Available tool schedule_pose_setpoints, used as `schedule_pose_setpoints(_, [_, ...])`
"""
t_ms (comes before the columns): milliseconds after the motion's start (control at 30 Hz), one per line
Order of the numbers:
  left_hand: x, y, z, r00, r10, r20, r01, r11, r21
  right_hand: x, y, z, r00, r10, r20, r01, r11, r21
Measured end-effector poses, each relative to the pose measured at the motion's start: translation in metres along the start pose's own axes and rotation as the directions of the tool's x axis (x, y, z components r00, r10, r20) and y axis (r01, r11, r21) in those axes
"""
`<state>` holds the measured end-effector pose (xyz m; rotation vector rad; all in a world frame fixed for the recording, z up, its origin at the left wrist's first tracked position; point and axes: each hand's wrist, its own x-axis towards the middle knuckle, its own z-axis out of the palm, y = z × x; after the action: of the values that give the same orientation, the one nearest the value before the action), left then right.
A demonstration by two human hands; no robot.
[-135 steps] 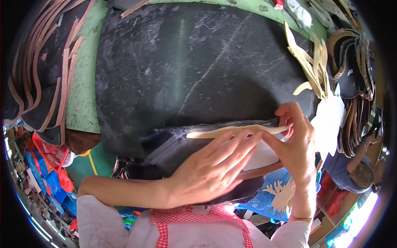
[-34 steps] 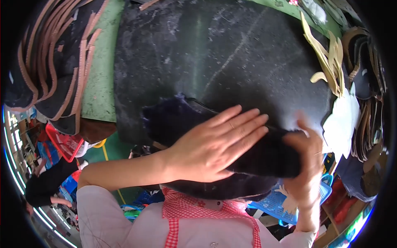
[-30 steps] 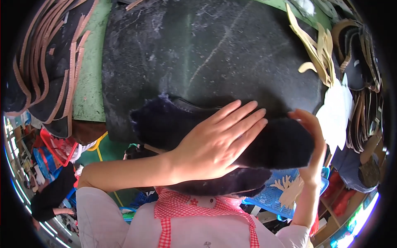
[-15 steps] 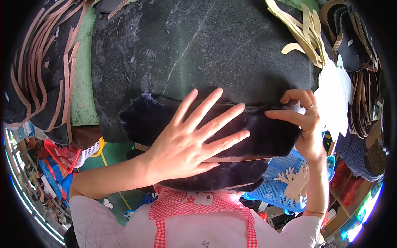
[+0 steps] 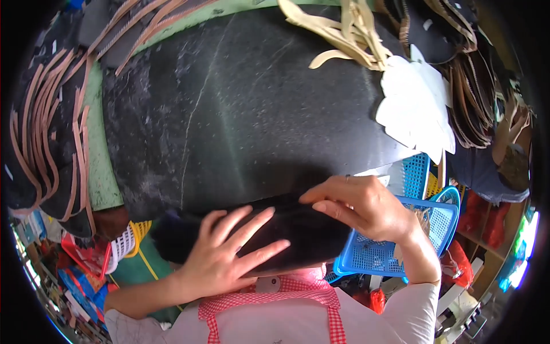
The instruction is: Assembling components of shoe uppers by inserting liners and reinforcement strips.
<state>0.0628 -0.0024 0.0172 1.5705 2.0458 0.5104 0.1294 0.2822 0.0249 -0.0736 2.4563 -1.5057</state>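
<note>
A dark, plush-looking furry piece (image 5: 321, 238) lies at the near edge of a black, scratched work surface (image 5: 258, 114), hanging toward my lap. My left hand (image 5: 226, 252) rests flat on it, fingers spread. At the piece's far right edge, my right hand (image 5: 366, 206) has its thumb and forefinger brought together on the rim. Deep shade hides the exact spot where those fingertips meet the edge. Below the furry piece is a red-and-white checked apron (image 5: 269, 295).
Black pieces with brown edging (image 5: 43, 132) are stacked at left. Cream strips (image 5: 349, 34) and white cut pieces (image 5: 415, 106) lie at far right. A blue basket (image 5: 372, 252) stands below my right hand; red and white baskets (image 5: 117, 252) are at left. Another person (image 5: 487, 172) is at right.
The view has shifted, so the work surface sits differently in it. My right thumb and forefinger have closed toward each other along the furry piece's edge. My left hand stays spread on it.
</note>
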Motion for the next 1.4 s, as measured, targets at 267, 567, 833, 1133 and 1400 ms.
schedule_pose_setpoints(267, [0.032,0.0,-0.017,0.983,0.152,-0.099,-0.172,0.951,-0.255,-0.039,0.053,-0.083,0.84,-0.231,-0.491,-0.209,0.697,-0.686])
schedule_pose_setpoints(567, [0.189,0.033,0.028,0.83,0.44,-0.342,-0.487,0.871,-0.062,0.001,0.041,-0.113,0.993,-0.051,-0.102,-0.04,0.682,-0.73])
schedule_pose_setpoints(833, [0.239,0.027,0.06,0.862,0.464,-0.202,-0.274,0.763,0.585,-0.015,0.054,-0.144,0.98,-0.119,-0.159,0.011,0.834,-0.552])
schedule_pose_setpoints(1133, [0.233,0.028,0.067,0.887,0.43,-0.168,-0.242,0.743,0.624,-0.046,0.056,-0.174,0.882,-0.138,-0.45,-0.127,0.851,-0.509])
schedule_pose_setpoints(1400, [0.235,0.03,0.068,0.897,0.42,-0.141,-0.234,0.719,0.654,-0.021,0.055,-0.136,0.952,-0.288,-0.104,0.096,0.601,-0.793])
